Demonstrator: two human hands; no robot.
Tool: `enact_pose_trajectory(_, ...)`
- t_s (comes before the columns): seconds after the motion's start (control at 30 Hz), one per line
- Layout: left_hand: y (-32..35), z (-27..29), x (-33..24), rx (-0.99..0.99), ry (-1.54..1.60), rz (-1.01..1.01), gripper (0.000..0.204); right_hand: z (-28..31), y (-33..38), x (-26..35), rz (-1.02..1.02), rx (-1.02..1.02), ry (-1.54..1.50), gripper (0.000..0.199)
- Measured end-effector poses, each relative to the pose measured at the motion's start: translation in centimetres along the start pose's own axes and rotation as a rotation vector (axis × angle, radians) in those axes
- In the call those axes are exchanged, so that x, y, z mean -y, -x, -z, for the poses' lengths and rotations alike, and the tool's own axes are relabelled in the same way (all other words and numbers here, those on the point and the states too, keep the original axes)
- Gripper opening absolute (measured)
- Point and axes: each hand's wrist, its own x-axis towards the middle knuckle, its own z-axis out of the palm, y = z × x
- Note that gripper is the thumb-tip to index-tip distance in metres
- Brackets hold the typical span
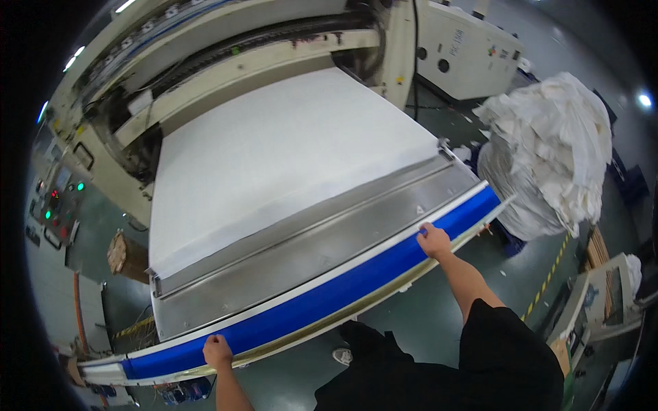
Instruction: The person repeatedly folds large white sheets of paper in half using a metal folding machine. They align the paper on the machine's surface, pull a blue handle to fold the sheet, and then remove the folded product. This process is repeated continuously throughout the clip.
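A long blue strip [336, 291] runs along the front edge of a machine table, bordered by pale rails. My left hand [218, 351] is closed over the strip toward its left end; what its fingers hold, if anything, is hidden. Near the strip's right end, my right hand [434, 240] is closed in a pinch, and a small bit of blue shows at its fingertips. Behind the strip lies a bare metal plate [322, 236]. A wide white sheet [288, 164] comes out of the machine and ends at that plate.
A cream machine frame [260, 58] spans the back. To the right stands a big heap of white material [548, 151]. At the left are a control panel [58, 205] with lit buttons and a brown roll [128, 255]. Yellow-black tape [548, 281] marks the floor.
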Motion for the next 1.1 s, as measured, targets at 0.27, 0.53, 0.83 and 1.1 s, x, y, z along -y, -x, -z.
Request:
enact_pose_trajectory(0.27, 0.0, -0.1, 0.1, 0.058, 0.019, -0.072, 0.027, 0.9, 1.8, -1.0, 0.034, 0.019, -0.104, 0.063)
enact_pose_trajectory(0.53, -0.2, 0.0, 0.2, 0.042, -0.014, -0.101, 0.029, 1.1, 1.7, -0.4, 0.002, 0.033, -0.150, 0.064)
enact_pose_trajectory(0.83, -0.4, -0.4, 0.4, 0.034, -0.031, -0.101, 0.030, 0.7, 1.2, -0.9, -0.002, 0.005, -0.144, 0.050)
enact_pose_trajectory(1.1, -0.4, -0.2, 0.2, 0.057, 0.001, -0.065, 0.030, 0.2, 0.9, -0.9, -0.034, -0.055, -0.132, 0.020)
